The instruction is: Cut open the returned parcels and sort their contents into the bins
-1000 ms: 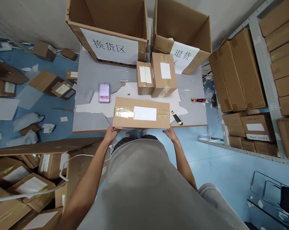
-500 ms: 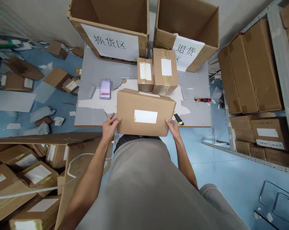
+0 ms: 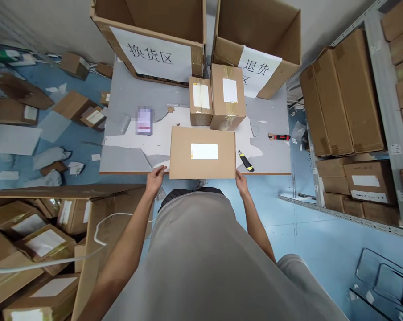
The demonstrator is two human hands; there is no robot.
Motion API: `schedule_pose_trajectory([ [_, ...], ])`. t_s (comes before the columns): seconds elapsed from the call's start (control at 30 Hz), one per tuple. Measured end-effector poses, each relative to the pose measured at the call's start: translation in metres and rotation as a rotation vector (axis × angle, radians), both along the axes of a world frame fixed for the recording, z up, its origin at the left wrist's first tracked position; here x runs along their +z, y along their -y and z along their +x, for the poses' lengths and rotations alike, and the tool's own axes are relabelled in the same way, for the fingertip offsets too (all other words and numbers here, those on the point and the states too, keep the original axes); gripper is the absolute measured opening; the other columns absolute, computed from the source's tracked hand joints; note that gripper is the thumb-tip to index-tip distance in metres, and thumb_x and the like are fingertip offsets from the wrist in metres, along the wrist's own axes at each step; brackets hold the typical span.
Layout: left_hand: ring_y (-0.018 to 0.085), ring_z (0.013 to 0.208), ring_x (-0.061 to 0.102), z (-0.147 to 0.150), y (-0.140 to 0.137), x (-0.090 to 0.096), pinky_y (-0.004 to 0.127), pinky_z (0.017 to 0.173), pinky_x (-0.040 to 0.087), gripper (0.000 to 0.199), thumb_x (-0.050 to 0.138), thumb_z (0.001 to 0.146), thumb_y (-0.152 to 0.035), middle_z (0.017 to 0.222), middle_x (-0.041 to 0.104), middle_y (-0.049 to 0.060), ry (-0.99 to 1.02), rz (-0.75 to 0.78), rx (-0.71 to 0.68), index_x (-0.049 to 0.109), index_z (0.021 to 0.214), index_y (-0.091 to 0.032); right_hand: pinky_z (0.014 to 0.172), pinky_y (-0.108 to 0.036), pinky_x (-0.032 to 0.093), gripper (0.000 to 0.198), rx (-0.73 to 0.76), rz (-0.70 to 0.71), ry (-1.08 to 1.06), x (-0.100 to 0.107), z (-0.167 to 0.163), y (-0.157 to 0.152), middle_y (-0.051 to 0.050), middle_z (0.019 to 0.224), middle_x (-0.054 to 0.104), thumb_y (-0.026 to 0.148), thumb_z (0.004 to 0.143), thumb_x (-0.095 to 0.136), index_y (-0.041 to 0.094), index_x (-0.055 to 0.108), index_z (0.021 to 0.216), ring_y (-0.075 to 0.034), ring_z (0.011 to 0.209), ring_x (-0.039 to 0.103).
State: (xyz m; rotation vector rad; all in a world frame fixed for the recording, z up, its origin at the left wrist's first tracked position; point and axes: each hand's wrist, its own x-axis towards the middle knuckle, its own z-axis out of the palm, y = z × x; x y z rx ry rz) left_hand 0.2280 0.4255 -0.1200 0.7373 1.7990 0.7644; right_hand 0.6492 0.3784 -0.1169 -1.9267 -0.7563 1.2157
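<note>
A brown cardboard box (image 3: pixel 203 170) with a white label (image 3: pixel 204 151) lies level at the table's front edge, slightly overhanging it. My left hand (image 3: pixel 155 179) is just off its left side; a narrow gap shows between the fingertips and the box, and the fingers are partly stretched out. At the lower right corner my right hand (image 3: pixel 241 182) grips the box, its fingertips partly hidden by the side. Right of the box lies a black and yellow utility knife (image 3: pixel 246 161). Two taped boxes, a small one (image 3: pixel 200 101) and a larger one (image 3: pixel 228 97), stand behind it.
Two big open cartons, left (image 3: pixel 154 55) and right (image 3: pixel 260 67), carry handwritten signs at the back. A phone (image 3: pixel 144 121) and a red-black cutter (image 3: pixel 279 137) lie on the table (image 3: pixel 121 158). A carton full of parcels (image 3: pixel 113 236) is at left, shelving (image 3: pixel 385 89) at right.
The box has gone from tilted towards me to level, and moved slightly forward. My left fingers have come off its side. The view has shifted a little.
</note>
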Motion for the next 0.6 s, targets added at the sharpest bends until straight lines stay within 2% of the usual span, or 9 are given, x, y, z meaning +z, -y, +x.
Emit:
schedule_pose_trajectory([
  [0.13, 0.039, 0.145, 0.077, -0.001, 0.019, -0.006, 0.052, 0.131, 0.057, 0.05, 0.083, 0.082, -0.024, 0.145, 0.084, 0.023, 0.012, -0.003, -0.101, 0.086, 0.13, -0.009, 0.128, -0.063, 0.057, 0.039, 0.028, 0.011, -0.014, -0.011, -0.016, 0.023, -0.017, 0.127, 0.09, 0.049, 0.086, 0.081, 0.02, 0.087, 0.111, -0.041, 0.14, 0.078],
  [0.3, 0.043, 0.133, 0.082, 0.002, 0.024, -0.004, 0.056, 0.127, 0.059, 0.049, 0.08, 0.076, -0.014, 0.136, 0.088, 0.018, -0.053, 0.027, -0.193, 0.09, 0.124, -0.013, 0.12, -0.061, 0.062, 0.031, 0.036, 0.08, 0.035, -0.013, -0.032, 0.028, -0.018, 0.115, 0.089, 0.05, 0.085, 0.081, 0.022, 0.083, 0.099, -0.04, 0.131, 0.08],
  [0.37, 0.046, 0.124, 0.085, -0.003, 0.026, 0.003, 0.061, 0.124, 0.061, 0.047, 0.083, 0.076, -0.016, 0.131, 0.089, 0.018, -0.098, 0.04, -0.203, 0.092, 0.123, -0.013, 0.117, -0.059, 0.063, 0.031, 0.049, 0.127, 0.062, -0.006, -0.034, 0.032, -0.017, 0.111, 0.088, 0.052, 0.087, 0.08, 0.022, 0.082, 0.095, -0.039, 0.125, 0.081],
  [0.47, 0.047, 0.126, 0.085, -0.013, 0.032, 0.02, 0.06, 0.123, 0.062, 0.043, 0.088, 0.082, -0.022, 0.131, 0.089, 0.018, -0.159, 0.101, -0.184, 0.093, 0.124, -0.016, 0.113, -0.054, 0.064, 0.036, 0.074, 0.205, 0.113, 0.009, -0.037, 0.038, -0.014, 0.106, 0.085, 0.056, 0.09, 0.078, 0.021, 0.083, 0.094, -0.036, 0.116, 0.079],
  [0.6, 0.042, 0.128, 0.085, -0.024, 0.035, 0.048, 0.055, 0.122, 0.064, 0.047, 0.087, 0.093, -0.035, 0.134, 0.089, 0.017, -0.216, 0.284, -0.102, 0.091, 0.136, -0.015, 0.115, -0.049, 0.061, 0.046, 0.091, 0.311, 0.206, 0.035, -0.037, 0.03, -0.012, 0.108, 0.082, 0.061, 0.098, 0.073, 0.019, 0.088, 0.111, -0.033, 0.116, 0.073],
])
